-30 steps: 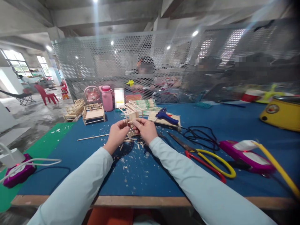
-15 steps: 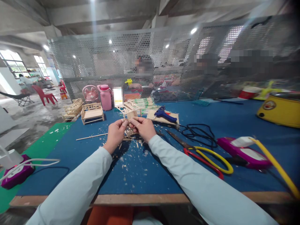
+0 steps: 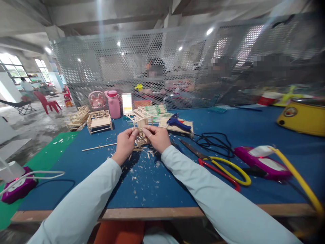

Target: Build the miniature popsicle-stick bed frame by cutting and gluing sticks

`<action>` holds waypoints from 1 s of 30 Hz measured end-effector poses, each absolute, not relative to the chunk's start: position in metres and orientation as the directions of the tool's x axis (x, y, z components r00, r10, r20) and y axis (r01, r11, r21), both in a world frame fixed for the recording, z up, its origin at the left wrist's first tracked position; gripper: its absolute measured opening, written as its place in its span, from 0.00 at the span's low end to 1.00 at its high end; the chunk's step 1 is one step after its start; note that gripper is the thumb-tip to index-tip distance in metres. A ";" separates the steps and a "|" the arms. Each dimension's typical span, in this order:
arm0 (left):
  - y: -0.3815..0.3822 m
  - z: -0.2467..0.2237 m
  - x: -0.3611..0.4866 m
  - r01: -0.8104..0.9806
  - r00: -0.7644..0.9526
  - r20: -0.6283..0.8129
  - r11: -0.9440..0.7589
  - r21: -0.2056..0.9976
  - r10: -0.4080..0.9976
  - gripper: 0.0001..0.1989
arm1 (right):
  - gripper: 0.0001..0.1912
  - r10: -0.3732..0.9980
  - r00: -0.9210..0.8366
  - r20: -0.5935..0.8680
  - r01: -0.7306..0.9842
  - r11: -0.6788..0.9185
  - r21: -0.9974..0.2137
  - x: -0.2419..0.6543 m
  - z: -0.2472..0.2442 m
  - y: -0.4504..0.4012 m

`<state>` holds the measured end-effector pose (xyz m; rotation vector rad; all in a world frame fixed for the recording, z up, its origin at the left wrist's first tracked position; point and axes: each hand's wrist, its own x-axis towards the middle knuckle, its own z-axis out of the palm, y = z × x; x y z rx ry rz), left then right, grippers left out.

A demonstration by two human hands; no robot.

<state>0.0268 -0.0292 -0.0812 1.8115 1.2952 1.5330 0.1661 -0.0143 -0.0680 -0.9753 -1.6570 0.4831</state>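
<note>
My left hand [image 3: 125, 144] and my right hand [image 3: 159, 138] meet above the blue table, thumbs and fingertips pinched close together. Something small is between them, too hidden to make out. Right behind the fingers stands a small wooden stick structure [image 3: 142, 122], partly covered by my hands. Short cut sticks [image 3: 150, 154] and pale crumbs lie below. A long thin stick [image 3: 98, 147] rests to the left of my left hand. The blue glue gun [image 3: 179, 122] lies on a flat wooden panel [image 3: 189, 128], beyond my right hand.
Large scissors [image 3: 215, 164], a black cable [image 3: 215, 144] and a purple power strip [image 3: 264, 164] lie on the right. A small wooden bench [image 3: 100, 121] and a pink flask [image 3: 114, 105] stand back left. People are behind the mesh screen [image 3: 101, 64].
My right hand's fingers have shifted slightly, and more of the wooden structure shows between my hands. The whole view has moved a little.
</note>
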 end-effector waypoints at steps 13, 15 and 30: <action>-0.030 -0.080 0.027 0.383 -0.060 0.526 -0.467 0.797 0.849 0.16 | 0.12 0.821 -0.048 0.569 0.305 0.554 -0.774 0.156 -0.073 -0.008; -0.030 -0.079 0.027 0.386 -0.054 0.526 -0.468 0.795 0.849 0.16 | 0.13 0.828 -0.048 0.559 0.292 0.547 -0.785 0.156 -0.074 -0.008; -0.034 -0.078 0.030 0.314 -0.032 0.523 -0.488 0.815 0.852 0.14 | 0.11 0.825 -0.101 0.556 0.262 0.561 -0.785 0.154 -0.076 -0.007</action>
